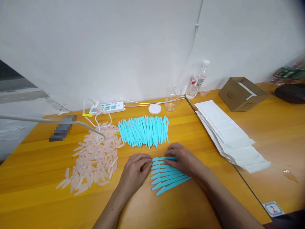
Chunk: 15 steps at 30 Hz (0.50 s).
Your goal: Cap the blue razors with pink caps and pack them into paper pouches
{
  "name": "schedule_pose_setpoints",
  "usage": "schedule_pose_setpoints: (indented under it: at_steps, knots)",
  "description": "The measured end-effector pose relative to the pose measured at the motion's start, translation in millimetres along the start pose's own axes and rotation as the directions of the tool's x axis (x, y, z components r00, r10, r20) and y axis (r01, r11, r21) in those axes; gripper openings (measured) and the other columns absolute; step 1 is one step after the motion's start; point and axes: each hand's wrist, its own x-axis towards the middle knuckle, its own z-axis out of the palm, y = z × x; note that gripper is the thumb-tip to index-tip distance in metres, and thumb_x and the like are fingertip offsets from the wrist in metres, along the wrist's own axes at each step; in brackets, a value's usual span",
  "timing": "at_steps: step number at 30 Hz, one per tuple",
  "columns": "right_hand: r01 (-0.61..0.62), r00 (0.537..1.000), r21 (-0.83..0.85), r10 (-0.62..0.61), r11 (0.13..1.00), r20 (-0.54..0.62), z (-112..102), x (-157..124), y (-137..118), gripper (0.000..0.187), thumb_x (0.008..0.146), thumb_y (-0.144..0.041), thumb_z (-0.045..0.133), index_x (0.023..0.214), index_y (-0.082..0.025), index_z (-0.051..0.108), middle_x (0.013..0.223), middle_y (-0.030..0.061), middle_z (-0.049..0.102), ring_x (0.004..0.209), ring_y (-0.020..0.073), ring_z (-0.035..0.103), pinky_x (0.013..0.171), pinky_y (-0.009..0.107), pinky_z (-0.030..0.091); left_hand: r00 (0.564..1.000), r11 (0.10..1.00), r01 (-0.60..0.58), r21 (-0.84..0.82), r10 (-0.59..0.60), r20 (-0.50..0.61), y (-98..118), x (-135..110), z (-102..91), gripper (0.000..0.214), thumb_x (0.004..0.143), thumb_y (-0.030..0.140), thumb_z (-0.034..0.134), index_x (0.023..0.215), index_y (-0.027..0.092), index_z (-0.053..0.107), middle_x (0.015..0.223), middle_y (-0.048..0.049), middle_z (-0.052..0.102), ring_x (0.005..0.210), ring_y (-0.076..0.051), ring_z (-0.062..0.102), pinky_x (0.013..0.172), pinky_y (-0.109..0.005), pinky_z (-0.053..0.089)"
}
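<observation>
Several turquoise eyebrow razors lie side by side in a fanned row on the table, blades toward the left. At the far end of this row, my left hand has its fingers bent round the blade tip of the topmost razor. My right hand is closed over the same razor's handle, its thumb above the neighbouring razors. Just beyond my hands is a dense heap of more turquoise eyebrow razors. To the left spreads a loose pile of translucent pale-pink blade caps.
A white power strip with cables stands by the wall, near a blurred-out phone. Behind the heap are a round white lid, a clear jar and a water bottle. White padded envelopes and a cardboard box lie right.
</observation>
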Motion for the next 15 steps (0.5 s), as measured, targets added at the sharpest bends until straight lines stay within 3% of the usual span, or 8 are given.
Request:
schedule_pose_setpoints:
  at_steps: [8,15]
  knots:
    - [-0.036,0.999,0.069,0.035,0.997,0.013,-10,-1,-3,0.016,0.093,-0.024,0.059,0.083,-0.020,0.071,0.084,0.0028,0.066,0.080,0.0160,0.061,0.072,0.027,0.044,0.994,0.996,-0.089,0.014,0.088,0.058,1,-4,-1.3,0.024,0.097,0.024,0.056,0.113,0.028,0.073,0.115,-0.0037,0.073,0.106,-0.020,0.065,0.094,-0.039,0.048]
    - [-0.216,0.950,0.056,0.223,0.975,-0.216,-17,12,11,0.018,0.089,-0.032,0.061,0.093,-0.018,0.073,0.081,0.0034,0.068,0.072,0.0155,0.060,0.067,0.026,0.043,0.992,0.994,-0.094,0.058,0.088,0.096,1,-4,0.8,0.024,0.094,0.029,0.061,0.115,0.031,0.072,0.122,-0.0026,0.070,0.110,-0.021,0.063,0.094,-0.041,0.048]
